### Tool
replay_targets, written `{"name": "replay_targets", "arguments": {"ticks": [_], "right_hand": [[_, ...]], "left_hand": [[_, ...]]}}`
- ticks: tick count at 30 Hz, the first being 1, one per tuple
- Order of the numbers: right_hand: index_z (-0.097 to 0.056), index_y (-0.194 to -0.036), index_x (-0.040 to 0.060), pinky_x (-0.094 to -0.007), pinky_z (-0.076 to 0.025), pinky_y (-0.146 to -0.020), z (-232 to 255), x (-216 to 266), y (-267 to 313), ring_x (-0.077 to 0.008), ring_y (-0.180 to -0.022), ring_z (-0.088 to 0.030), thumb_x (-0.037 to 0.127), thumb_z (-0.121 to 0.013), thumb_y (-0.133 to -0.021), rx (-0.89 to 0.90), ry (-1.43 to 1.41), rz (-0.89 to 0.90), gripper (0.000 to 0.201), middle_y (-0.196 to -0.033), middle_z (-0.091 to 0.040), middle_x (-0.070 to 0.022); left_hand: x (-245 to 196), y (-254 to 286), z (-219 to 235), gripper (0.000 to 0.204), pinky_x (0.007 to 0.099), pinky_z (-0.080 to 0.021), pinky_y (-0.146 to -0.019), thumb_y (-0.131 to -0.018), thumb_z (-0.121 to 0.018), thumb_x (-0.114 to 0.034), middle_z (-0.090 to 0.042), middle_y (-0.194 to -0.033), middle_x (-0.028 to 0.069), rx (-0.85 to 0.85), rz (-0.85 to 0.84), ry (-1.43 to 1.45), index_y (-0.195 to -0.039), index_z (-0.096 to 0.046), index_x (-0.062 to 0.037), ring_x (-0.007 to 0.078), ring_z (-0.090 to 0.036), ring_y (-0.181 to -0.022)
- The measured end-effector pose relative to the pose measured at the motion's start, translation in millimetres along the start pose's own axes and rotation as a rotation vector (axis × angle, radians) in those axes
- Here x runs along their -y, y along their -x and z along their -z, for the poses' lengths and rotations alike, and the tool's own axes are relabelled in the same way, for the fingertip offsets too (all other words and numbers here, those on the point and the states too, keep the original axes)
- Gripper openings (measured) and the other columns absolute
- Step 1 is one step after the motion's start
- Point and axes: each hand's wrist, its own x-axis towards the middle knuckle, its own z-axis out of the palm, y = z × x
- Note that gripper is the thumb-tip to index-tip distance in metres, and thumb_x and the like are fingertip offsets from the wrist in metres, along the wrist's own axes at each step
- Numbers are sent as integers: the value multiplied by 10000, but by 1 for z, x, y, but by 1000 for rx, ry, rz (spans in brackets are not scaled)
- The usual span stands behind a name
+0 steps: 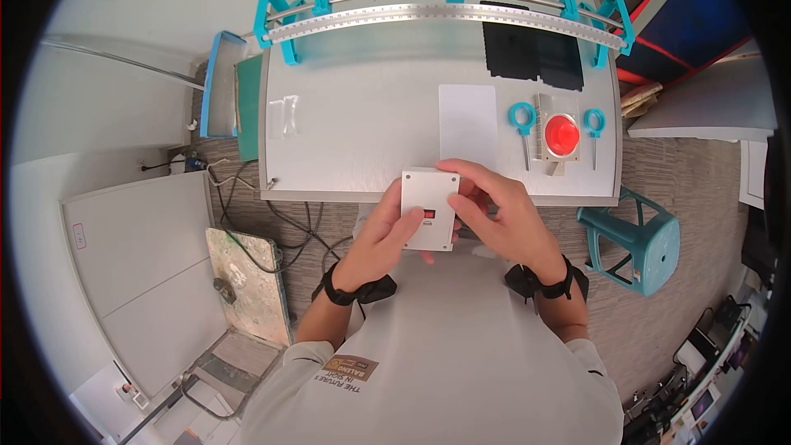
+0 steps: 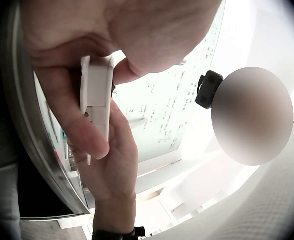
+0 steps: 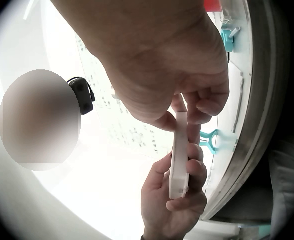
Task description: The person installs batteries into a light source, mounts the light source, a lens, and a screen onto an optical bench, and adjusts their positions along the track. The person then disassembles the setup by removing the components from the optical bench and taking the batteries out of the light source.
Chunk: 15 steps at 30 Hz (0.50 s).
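A flat white plastic box [image 1: 430, 185] with corner screws and a small red rocker switch [image 1: 428, 214] is held up at the table's near edge, in front of the person's body. The left hand [image 1: 381, 235] grips its left side, with the thumb lying on the face beside the switch. On the right edge, the right hand [image 1: 509, 216] pinches the box, thumb on the face and a finger at the top corner. Both wrist views show the thin side of the white box [image 2: 101, 85] between fingers and thumb. Fingers behind the box are partly hidden.
On the table [image 1: 354, 148] lie a white sheet [image 1: 467, 119], black sheets [image 1: 527, 53], teal ring-handled tools [image 1: 521, 118] and a red round piece [image 1: 562, 135]. A metal ruler [image 1: 445, 14] on teal brackets spans the back. A teal stool [image 1: 647, 251] stands right; cables [image 1: 288, 235] lie left.
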Motion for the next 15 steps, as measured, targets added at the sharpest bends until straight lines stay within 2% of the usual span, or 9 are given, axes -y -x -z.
{"name": "replay_targets", "arguments": {"ticks": [9,11,15], "right_hand": [[-581,-1389,70,-267,-552,-685,1,1,1,-119,-724,-682,31,-616,-989,4,20,11,403,-886,-673,-67],[-583,-1387,70,-269,-555,-689,1,2,1,-120,-727,-684,32,-617,-989,8,7,-4,402,-886,-673,-68],[-583,-1387,73,-272,-558,-693,1,2,1,-123,-729,-686,35,-618,-988,6,2,0,403,-885,-671,-70]], "left_hand": [[-1,-1,-3,464,300,-617,-660,-1090,-427,-196,-609,-1313,166,8,-5,-1,-1500,-300,-20,222,-705,-1084],[-1,-1,-4,496,297,-626,-619,-1051,-423,-160,-615,-1300,175,-31,-7,-26,-1513,-301,-26,245,-726,-1019],[0,-1,-5,498,296,-626,-622,-1052,-423,-166,-616,-1297,172,-34,-7,-31,-1514,-300,-26,242,-725,-1021]]}}
